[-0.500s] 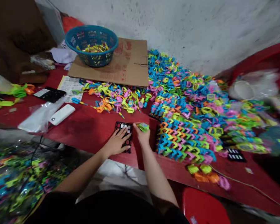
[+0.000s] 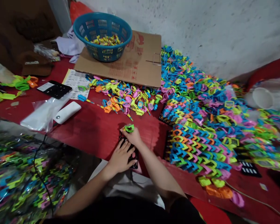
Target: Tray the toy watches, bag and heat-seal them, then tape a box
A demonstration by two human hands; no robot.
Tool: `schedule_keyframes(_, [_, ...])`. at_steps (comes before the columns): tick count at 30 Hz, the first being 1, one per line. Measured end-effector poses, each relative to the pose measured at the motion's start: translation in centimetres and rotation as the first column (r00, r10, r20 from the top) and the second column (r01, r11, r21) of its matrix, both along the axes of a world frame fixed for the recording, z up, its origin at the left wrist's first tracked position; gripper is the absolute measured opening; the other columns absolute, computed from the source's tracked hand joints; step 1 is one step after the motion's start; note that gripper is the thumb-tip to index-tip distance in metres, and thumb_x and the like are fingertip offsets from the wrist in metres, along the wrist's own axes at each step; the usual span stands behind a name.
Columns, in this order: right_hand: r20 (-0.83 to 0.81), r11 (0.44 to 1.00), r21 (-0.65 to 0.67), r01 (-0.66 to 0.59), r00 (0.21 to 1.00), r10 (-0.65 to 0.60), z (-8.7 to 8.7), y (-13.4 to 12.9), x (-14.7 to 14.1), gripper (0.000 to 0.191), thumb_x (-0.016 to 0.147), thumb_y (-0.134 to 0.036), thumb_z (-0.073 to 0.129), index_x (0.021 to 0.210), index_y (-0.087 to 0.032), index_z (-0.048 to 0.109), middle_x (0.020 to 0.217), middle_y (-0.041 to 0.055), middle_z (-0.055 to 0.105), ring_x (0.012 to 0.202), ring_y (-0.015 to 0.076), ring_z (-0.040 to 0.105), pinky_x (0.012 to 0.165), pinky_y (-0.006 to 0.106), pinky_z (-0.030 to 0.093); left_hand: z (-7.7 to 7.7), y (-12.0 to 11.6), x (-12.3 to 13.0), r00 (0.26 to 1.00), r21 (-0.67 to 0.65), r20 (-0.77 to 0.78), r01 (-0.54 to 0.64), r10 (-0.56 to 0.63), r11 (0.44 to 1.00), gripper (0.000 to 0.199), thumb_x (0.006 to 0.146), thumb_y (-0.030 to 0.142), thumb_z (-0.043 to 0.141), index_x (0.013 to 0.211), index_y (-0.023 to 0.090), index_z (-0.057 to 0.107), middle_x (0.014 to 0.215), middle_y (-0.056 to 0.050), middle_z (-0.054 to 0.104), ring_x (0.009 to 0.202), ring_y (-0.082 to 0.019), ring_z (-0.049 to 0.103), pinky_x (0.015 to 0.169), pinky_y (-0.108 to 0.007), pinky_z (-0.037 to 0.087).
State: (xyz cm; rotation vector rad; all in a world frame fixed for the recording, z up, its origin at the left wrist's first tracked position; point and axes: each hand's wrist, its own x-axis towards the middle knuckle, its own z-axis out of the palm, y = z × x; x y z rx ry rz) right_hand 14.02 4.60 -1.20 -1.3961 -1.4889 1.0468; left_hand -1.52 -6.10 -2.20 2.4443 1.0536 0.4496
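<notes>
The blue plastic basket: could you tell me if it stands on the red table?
No, the blue plastic basket rests on a flattened cardboard sheet.

From my screen I can see a teal plastic basket (image 2: 102,53) of yellow bits (image 2: 102,40) sitting on a flattened cardboard sheet (image 2: 142,56), up against a scuffed white wall (image 2: 214,31). On the red table (image 2: 91,130), there's a white power bank (image 2: 67,112) lying on a clear plastic bag (image 2: 37,116), near a printed paper sheet (image 2: 72,81).

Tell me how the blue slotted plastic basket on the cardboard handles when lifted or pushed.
The blue slotted plastic basket is probably light for its size, its walls mostly holes. Its wide, low shape suggests sliding on the brown cardboard sheet rather than tipping.
</notes>
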Motion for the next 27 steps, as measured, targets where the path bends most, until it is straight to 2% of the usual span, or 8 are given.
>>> schedule_keyframes(5, [0.314, 0.993, 0.019, -0.114, 0.944, 0.102, 1.8, 0.3, -1.0, 0.002, 0.096, -0.021, 0.075, 0.095, -0.022, 0.077, 0.097, 0.0084, 0.084, 0.086, 0.0215, 0.075, 0.085, 0.031, 0.058, 0.5, 0.4, -0.4, 0.998, -0.086, 0.035, 0.045, -0.043, 0.995, 0.07, 0.111, 0.066, 0.065, 0.168, 0.026, 0.064, 0.176, -0.013, 0.06, 0.17, -0.034, 0.049, 0.149, -0.058, 0.022])
schedule_keyframes(10, [0.368, 0.951, -0.116, -0.287, 0.877, 0.309, 3.1, 3.1, 1.0, 0.034, 0.082, -0.004, 0.076, 0.111, -0.021, 0.083, 0.096, 0.0046, 0.084, 0.087, 0.0221, 0.076, 0.087, 0.03, 0.059, 1.5, 0.3, -1.7, 0.999, -0.064, 0.032, 0.045, -0.043, 0.997, 0.077, 0.105, 0.058, 0.079, 0.174, 0.034, 0.057, 0.185, -0.011, 0.049, 0.172, -0.035, 0.046, 0.147, -0.062, 0.028])
schedule_keyframes(13, [0.483, 0.999, 0.054, -0.002, 0.875, -0.024, 2.6, 5.6, 2.2, 0.039, 0.088, -0.009, 0.075, 0.124, -0.018, 0.085, 0.111, 0.0124, 0.084, 0.103, 0.029, 0.075, 0.101, 0.042, 0.061, 2.2, 0.3, -2.8, 0.991, -0.018, 0.132, 0.0, 0.003, 1.0, 0.061, 0.106, 0.046, 0.078, 0.165, 0.033, 0.067, 0.175, -0.008, 0.062, 0.167, -0.034, 0.051, 0.142, -0.06, 0.038])
schedule_keyframes(16, [0.508, 0.961, 0.197, 0.193, 0.819, -0.268, 1.5, 6.9, 2.3, 0.021, 0.096, -0.02, 0.075, 0.113, -0.016, 0.087, 0.123, 0.0207, 0.08, 0.121, 0.0351, 0.07, 0.115, 0.051, 0.056, 2.4, 0.8, -3.9, 0.937, -0.006, 0.279, -0.216, 0.209, 0.976, 0.026, 0.112, 0.034, 0.068, 0.131, 0.028, 0.085, 0.131, -0.007, 0.087, 0.135, -0.029, 0.073, 0.119, -0.05, 0.059])
schedule_keyframes(18, [0.441, 0.964, 0.138, 0.226, 0.858, -0.264, 0.9, 6.0, 2.2, 0.013, 0.098, -0.024, 0.073, 0.098, -0.018, 0.084, 0.11, 0.0184, 0.08, 0.111, 0.0328, 0.072, 0.107, 0.047, 0.06, 2.0, 1.6, -4.6, 0.857, -0.017, 0.329, -0.415, 0.397, 0.91, 0.018, 0.111, 0.031, 0.069, 0.107, 0.026, 0.085, 0.104, -0.006, 0.086, 0.107, -0.027, 0.078, 0.102, -0.046, 0.063])
schedule_keyframes(20, [0.255, 0.974, 0.003, 0.226, 0.942, -0.219, 0.6, 3.9, 2.1, 0.013, 0.095, -0.033, 0.078, 0.093, -0.021, 0.078, 0.094, 0.0117, 0.079, 0.091, 0.0278, 0.073, 0.087, 0.041, 0.062, 1.5, 2.7, -5.2, 0.781, -0.029, 0.367, -0.533, 0.505, 0.846, 0.012, 0.105, 0.034, 0.077, 0.105, 0.024, 0.082, 0.101, -0.007, 0.085, 0.099, -0.028, 0.077, 0.098, -0.047, 0.064])
schedule_keyframes(24, [-0.244, 0.99, -0.142, -0.008, 0.969, -0.027, 0.6, -1.8, 1.2, 0.04, 0.081, -0.055, 0.091, 0.096, -0.026, 0.069, 0.093, 0.0044, 0.081, 0.074, 0.0212, 0.071, 0.07, 0.033, 0.06, 0.4, 5.6, -5.7, 0.81, -0.124, 0.429, -0.386, 0.4, 0.914, 0.032, 0.102, 0.033, 0.079, 0.132, 0.023, 0.08, 0.134, -0.012, 0.084, 0.127, -0.031, 0.078, 0.113, -0.049, 0.063])
schedule_keyframes(27, [-0.291, 0.986, -0.156, -0.052, 0.957, 0.005, 0.7, -4.3, 0.4, 0.042, 0.079, -0.059, 0.091, 0.088, -0.025, 0.068, 0.085, 0.0033, 0.079, 0.072, 0.0199, 0.07, 0.068, 0.031, 0.057, -0.1, 7.4, -5.7, 0.84, -0.217, 0.415, -0.282, 0.35, 0.935, 0.025, 0.103, 0.025, 0.07, 0.123, 0.023, 0.085, 0.128, -0.011, 0.087, 0.121, -0.027, 0.082, 0.108, -0.042, 0.066])
